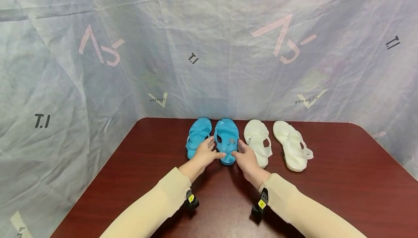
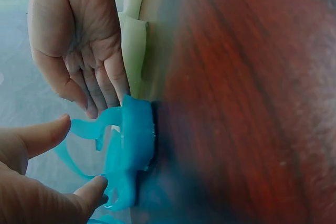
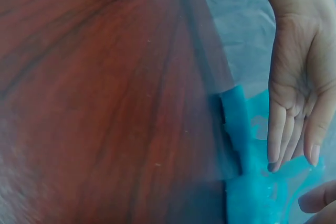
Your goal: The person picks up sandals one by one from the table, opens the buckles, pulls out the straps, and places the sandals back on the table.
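Note:
Two blue sandals lie side by side near the table's back edge. My left hand (image 1: 203,154) is at the left side of the right-hand blue sandal (image 1: 226,128), fingers extended, partly covering the left-hand blue sandal (image 1: 200,124). On the other side of the right-hand sandal is my right hand (image 1: 247,159), fingers extended forward and thumb near the heel. In the left wrist view, left fingers (image 2: 39,140) are spread beside the blue sandal (image 2: 137,137). Whether the fingertips touch the sandal is hard to tell.
To the right are two white sandals, one upright (image 1: 256,129) close to my right hand and another (image 1: 295,161) angled outward. All stand on a dark red table (image 1: 343,180). A grey printed cloth (image 1: 209,78) hangs behind and at the sides.

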A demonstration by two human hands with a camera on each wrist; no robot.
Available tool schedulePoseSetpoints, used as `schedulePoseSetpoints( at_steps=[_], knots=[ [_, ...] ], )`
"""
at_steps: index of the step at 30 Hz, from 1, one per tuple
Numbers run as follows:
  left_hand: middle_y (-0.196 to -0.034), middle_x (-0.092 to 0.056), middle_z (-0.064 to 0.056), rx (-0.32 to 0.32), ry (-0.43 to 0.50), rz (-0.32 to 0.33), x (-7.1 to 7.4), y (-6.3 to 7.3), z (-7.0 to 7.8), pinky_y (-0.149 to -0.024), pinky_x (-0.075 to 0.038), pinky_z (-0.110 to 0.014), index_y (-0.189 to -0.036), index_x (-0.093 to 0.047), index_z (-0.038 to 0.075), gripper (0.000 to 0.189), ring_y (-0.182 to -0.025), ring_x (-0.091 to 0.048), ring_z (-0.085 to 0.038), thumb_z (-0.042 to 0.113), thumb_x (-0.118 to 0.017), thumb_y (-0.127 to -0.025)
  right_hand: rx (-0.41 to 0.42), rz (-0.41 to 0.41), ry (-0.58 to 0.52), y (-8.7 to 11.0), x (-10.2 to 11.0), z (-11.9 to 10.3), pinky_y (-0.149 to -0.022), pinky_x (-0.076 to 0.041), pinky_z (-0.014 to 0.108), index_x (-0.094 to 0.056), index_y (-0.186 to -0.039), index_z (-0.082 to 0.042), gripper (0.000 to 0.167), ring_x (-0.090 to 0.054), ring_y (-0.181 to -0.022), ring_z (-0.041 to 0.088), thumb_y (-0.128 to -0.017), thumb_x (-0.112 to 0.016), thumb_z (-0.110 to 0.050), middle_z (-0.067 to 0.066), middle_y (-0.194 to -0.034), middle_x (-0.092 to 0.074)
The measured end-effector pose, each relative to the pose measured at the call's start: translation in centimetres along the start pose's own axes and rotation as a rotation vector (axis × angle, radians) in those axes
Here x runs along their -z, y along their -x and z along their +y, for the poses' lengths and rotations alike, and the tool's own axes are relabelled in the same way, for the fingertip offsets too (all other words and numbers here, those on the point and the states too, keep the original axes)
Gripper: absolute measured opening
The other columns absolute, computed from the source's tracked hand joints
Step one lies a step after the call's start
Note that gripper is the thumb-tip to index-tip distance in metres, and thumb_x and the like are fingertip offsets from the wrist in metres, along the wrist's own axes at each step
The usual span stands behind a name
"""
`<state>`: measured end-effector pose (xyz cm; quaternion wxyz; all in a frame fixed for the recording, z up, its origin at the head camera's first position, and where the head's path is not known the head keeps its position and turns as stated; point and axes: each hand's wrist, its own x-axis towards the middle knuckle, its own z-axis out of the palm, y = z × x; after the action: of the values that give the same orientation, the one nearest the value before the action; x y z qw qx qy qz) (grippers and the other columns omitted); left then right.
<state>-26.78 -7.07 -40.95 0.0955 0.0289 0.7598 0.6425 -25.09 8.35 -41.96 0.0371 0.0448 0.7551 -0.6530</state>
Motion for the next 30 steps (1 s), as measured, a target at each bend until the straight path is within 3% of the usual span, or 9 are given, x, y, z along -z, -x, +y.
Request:
schedulePoseSetpoints(
  at_steps=[8,14,23,30],
  knots=[
    [-0.158,-0.027,-0.014,-0.034,0.014,0.029,-0.3,-0.1,1.7,-0.115,-0.033,-0.041,-0.152,-0.028,0.005,0.077,-0.147,-0.025,-0.028,0.002,-0.07,-0.087,0.028,-0.047,0.002,0.7,0.5,-1.4,-0.116,-0.028,0.048,-0.02,-0.153,0.0,0.064,-0.021,-0.147,0.034,-0.097,-0.05,-0.006,0.02,-0.159,-0.023],
    [-0.157,-0.032,-0.01,-0.052,0.031,0.023,-0.9,0.0,3.1,-0.115,-0.033,-0.039,-0.15,-0.033,0.007,0.073,-0.145,-0.029,-0.027,0.007,-0.071,-0.088,0.056,-0.031,-0.01,1.2,1.1,-1.9,-0.115,-0.029,0.048,-0.024,-0.152,0.001,0.062,-0.026,-0.146,0.033,-0.097,-0.051,-0.005,0.021,-0.156,-0.028],
    [-0.156,-0.035,-0.007,-0.055,0.035,-0.005,-2.3,-0.4,3.6,-0.115,-0.033,-0.036,-0.15,-0.036,0.009,0.07,-0.145,-0.03,-0.023,0.008,-0.07,-0.088,0.068,-0.031,-0.063,0.6,3.0,-2.8,-0.118,-0.026,0.045,-0.02,-0.153,0.001,0.063,-0.023,-0.147,0.03,-0.098,-0.05,-0.006,0.019,-0.158,-0.024],
    [-0.154,-0.038,-0.008,-0.048,0.048,-0.048,-3.5,-0.5,3.7,-0.114,-0.036,-0.037,-0.148,-0.04,0.015,0.068,-0.143,-0.034,-0.026,0.011,-0.072,-0.088,0.054,-0.021,0.054,0.6,4.4,-3.1,-0.118,-0.027,0.044,-0.021,-0.154,-0.003,0.063,-0.023,-0.147,0.029,-0.098,-0.05,-0.009,0.017,-0.159,-0.023]
  ],
)
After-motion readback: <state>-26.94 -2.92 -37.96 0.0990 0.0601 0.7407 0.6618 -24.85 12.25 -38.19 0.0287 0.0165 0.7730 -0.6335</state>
